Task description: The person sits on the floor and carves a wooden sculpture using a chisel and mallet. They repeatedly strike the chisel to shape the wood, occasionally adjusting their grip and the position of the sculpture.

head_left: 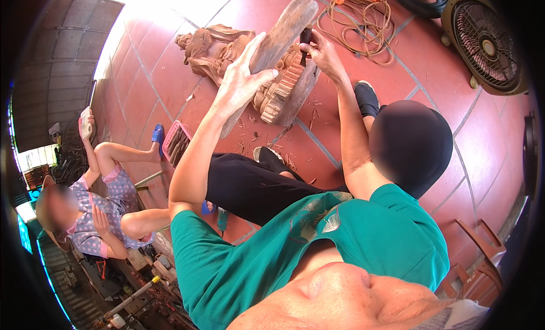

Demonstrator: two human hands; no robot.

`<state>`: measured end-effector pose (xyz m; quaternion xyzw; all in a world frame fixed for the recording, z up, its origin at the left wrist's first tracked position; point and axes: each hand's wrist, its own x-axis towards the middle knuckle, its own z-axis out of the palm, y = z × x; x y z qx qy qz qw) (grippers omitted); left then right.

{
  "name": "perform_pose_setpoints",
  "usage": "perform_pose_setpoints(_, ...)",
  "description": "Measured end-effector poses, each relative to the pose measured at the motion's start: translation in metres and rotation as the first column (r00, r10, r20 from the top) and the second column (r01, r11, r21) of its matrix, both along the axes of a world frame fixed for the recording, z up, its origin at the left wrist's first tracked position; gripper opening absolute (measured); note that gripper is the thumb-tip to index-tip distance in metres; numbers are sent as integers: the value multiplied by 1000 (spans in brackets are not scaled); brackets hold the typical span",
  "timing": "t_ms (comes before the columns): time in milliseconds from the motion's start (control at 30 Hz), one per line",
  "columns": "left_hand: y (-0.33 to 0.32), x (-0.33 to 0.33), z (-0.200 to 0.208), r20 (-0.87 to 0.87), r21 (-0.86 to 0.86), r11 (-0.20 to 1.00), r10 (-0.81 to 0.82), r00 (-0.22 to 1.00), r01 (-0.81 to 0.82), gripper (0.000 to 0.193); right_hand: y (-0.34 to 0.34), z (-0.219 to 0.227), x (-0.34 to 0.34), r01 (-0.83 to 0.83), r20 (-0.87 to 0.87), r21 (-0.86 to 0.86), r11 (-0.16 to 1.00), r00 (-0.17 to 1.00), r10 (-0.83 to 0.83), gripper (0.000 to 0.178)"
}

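My left hand [244,83] is wrapped on a long flat wooden bat [289,29], thumb on one side and fingers along the other. The bat slants across, above a brown carved wooden piece [213,49] lying on the floor. My right hand [325,53] is closed round a dark-handled chisel [305,43]. The chisel points down at the ridged end [282,94] of the carving; whether its tip touches the wood I cannot tell. Part of the carving is hidden behind the bat and my left hand.
Wood chips [289,159] litter the red tiles around my shoes. A coiled orange cord [369,37] and a fan [487,46] are at far right. On the left, beside a pink basket [179,140], sits another person [99,213] in spotted clothes. A brown chair [482,267] stands near right.
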<state>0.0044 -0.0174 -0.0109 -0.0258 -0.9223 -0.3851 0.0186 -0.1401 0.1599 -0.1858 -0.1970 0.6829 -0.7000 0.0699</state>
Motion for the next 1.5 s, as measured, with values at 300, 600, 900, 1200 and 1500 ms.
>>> perform_pose_setpoints(300, 2, -5, -2, -78, 37, 999, -32, 996, 35, 80, -3, 11, 6, 6, -28, 49, 999, 1000, -5, 37)
perform_pose_setpoints(600, -3, -16, -14, 97, 39, 999, -23, 995, 20, 80, -5, 14, 7, 49, -95, 87, 995, 995, -40, 38)
perform_pose_setpoints(900, 0, -20, -5, 141, 82, 997, -23, 990, 11, 81, -5, 8, 4, 63, -61, 76, 995, 996, -58, 32)
perform_pose_setpoints(1200, 8, -22, 11, 198, -186, 980, -34, 980, 72, 80, -4, 14, 1, 66, -98, 135, 989, 994, -53, 33)
perform_pose_setpoints(1500, 1, -17, -7, 42, -138, 982, -122, 992, 126, 79, -9, -17, -9, -56, -35, -82, 995, 998, 54, 24)
